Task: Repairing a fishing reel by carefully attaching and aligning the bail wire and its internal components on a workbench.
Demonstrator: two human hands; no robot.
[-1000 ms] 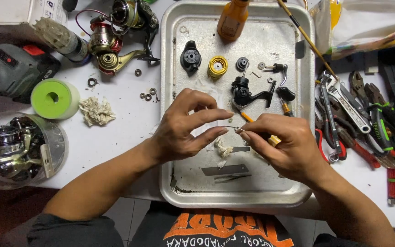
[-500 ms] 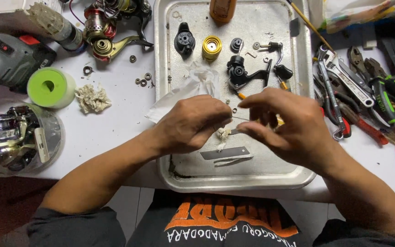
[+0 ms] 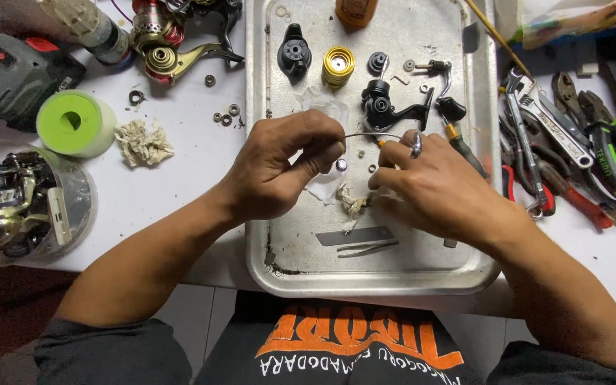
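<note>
Over the middle of the metal tray (image 3: 265, 235), both hands grip a thin curved bail wire (image 3: 372, 135). The left hand (image 3: 279, 167) pinches its left end between thumb and fingertips; the right hand (image 3: 433, 189) clasps the right end, where a small ring fitting shows above the knuckles. The wire spans the gap between the two grips, just below the black reel rotor (image 3: 383, 107). A crumpled white tissue (image 3: 322, 107) and a dirty rag scrap (image 3: 354, 203) lie under the hands.

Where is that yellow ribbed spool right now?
In the head view the yellow spool stands near the top of the metal tray, between a black knob and a small black gear, beyond both hands.
</note>
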